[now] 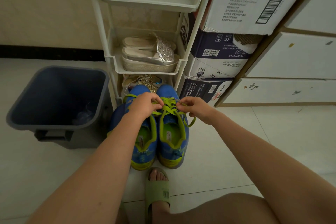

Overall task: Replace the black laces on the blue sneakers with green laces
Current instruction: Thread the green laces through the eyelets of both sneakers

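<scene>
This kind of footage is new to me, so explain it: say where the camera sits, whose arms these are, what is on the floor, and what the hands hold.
There is no machine here. A person wears one wide-angle camera on the head, looking forward and down, so the two bare arms are the wearer's own. On the tiled floor stands a pair of blue sneakers, heels toward the wearer, in front of a white rack that holds silver sandals. A dark bin stands to their left and stacked cardboard boxes to the right. The wearer's foot in a green slide shows below. The left hand and the right hand each pinch part of a green lace threaded across the sneaker on the right. No black lace shows.
</scene>
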